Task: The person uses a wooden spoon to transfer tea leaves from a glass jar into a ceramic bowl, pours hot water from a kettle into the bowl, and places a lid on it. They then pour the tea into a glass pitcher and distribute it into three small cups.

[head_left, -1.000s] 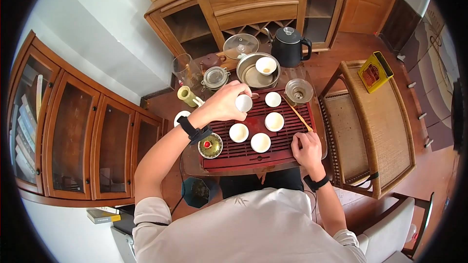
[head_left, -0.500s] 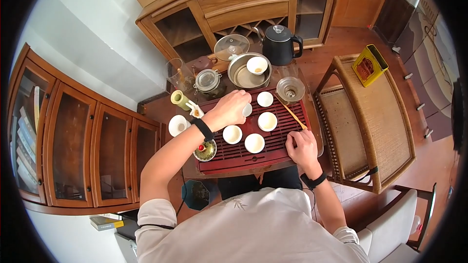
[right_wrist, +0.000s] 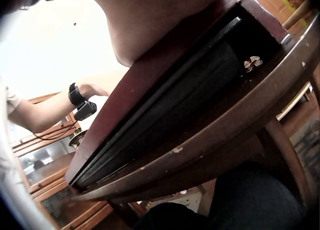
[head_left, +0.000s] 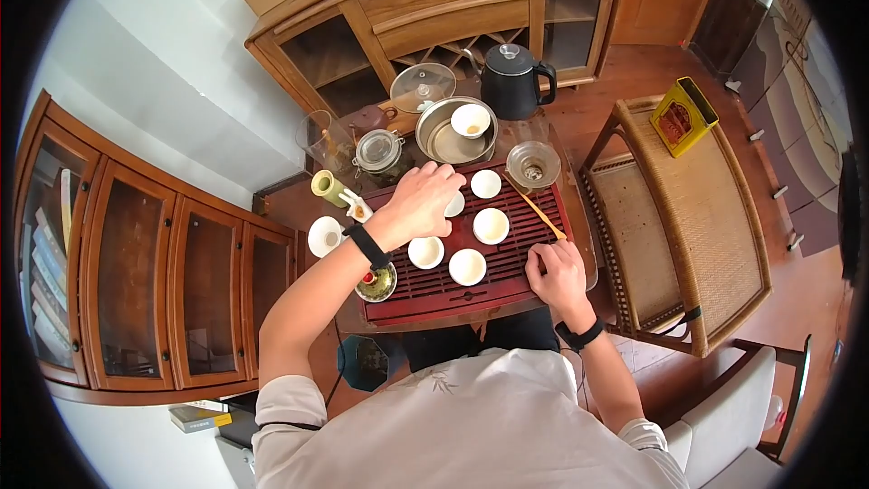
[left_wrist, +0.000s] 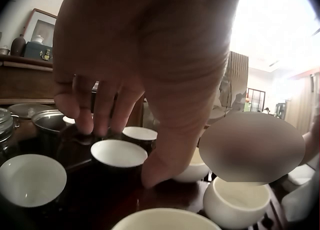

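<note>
Hovering left hand [head_left: 424, 201]: middle of the head view, fingers loosely extended and gripping nothing.
Nearest cup [head_left: 454, 206]: white inside, upright at the frame's centre, just right of that hand; in the left wrist view the thumb tip is at its right, touching or not I cannot tell.
Right hand [head_left: 556, 273]: right of centre, resting on the tray's right end, fingers loosely curled, nothing seen held.
Tea tray [head_left: 511, 268]: red, slatted, mid-frame, under the cups.
Four other cups [head_left: 491, 226]: upright, right of and below the nearest cup.
Wooden scoop [head_left: 545, 216]: slanting down right, its lower end just above the right hand.
Red-knobbed bowl [head_left: 382, 288]: lower left of the tray, below the left wrist.
Steel basin [head_left: 437, 140]: upper centre, with a white bowl [head_left: 471, 120] inside.
Black kettle [head_left: 510, 89]: beyond the basin, upper centre-right.
Yellow tin [head_left: 683, 118]: upper right, on a wicker stand [head_left: 724, 244].
</note>
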The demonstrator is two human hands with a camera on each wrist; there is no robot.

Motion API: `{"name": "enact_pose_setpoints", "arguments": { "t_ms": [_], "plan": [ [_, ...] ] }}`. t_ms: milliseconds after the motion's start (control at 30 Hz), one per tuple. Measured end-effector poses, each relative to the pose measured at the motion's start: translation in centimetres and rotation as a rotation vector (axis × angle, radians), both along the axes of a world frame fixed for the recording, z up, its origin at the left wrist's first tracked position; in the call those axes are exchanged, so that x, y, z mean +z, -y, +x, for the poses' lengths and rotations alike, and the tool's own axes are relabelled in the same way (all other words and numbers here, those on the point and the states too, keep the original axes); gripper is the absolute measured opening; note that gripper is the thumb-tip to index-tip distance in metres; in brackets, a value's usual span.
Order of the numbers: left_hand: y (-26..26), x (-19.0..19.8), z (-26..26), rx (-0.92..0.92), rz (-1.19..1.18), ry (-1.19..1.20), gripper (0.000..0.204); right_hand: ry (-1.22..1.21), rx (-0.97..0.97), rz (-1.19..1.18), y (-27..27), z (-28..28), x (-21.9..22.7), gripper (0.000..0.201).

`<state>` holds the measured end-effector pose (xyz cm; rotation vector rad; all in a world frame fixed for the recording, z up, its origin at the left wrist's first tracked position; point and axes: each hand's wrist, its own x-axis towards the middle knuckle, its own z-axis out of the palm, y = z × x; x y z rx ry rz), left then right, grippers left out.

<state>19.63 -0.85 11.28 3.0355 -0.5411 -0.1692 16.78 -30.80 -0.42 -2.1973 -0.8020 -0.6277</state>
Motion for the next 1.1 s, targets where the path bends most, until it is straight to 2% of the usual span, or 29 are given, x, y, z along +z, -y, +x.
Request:
{"name": "enact_pose_setpoints", "arguments": {
  "t_ms": [100, 200, 400, 500, 567, 700, 900, 1000, 1067, 1100],
  "plan": [
    [0.8, 1.6, 0.6, 0.016, -0.146, 0.042, 0.060, 0.001, 0.002, 0.001, 0.0, 0.1, -0.1, 0.006],
    [1.2, 0.8, 2.5, -0.036, -0.235, 0.056, 0.060, 0.015, 0.005, 0.008, 0.0, 0.0, -0.2, 0.006],
    [2.1, -2.5, 5.8, -0.126, -0.219, -0.042, 0.061, 0.009, -0.003, 0.007, 0.0, 0.0, 0.0, 0.007],
    [2.4, -3.1, 6.7, -0.149, -0.170, -0.014, 0.059, -0.011, 0.003, 0.013, 0.1, 0.0, 0.0, 0.007],
    [2.7, -3.1, 7.0, -0.098, -0.096, -0.075, 0.061, -0.010, 0.013, 0.019, 0.1, 0.0, 0.0, 0.007],
    [2.5, -3.0, 6.8, -0.113, -0.132, -0.070, 0.058, -0.014, 0.010, 0.016, 0.1, 0.1, -0.1, 0.007],
    [1.2, -1.7, 6.5, -0.085, -0.294, -0.077, 0.055, -0.033, 0.016, 0.028, 0.2, 0.0, 0.2, 0.007],
    [-0.4, -0.3, 6.6, -0.140, -0.392, -0.044, 0.058, -0.026, 0.018, 0.026, 0.2, 0.1, 0.1, 0.006],
    [-1.0, 1.9, 6.2, -0.128, -0.520, -0.181, 0.063, -0.009, 0.019, 0.016, 0.1, 0.1, 0.0, 0.006],
    [-1.1, 3.1, 6.1, -0.063, -0.538, -0.306, 0.065, -0.009, 0.024, 0.019, 0.1, 0.1, -0.1, 0.006]
  ]
}}
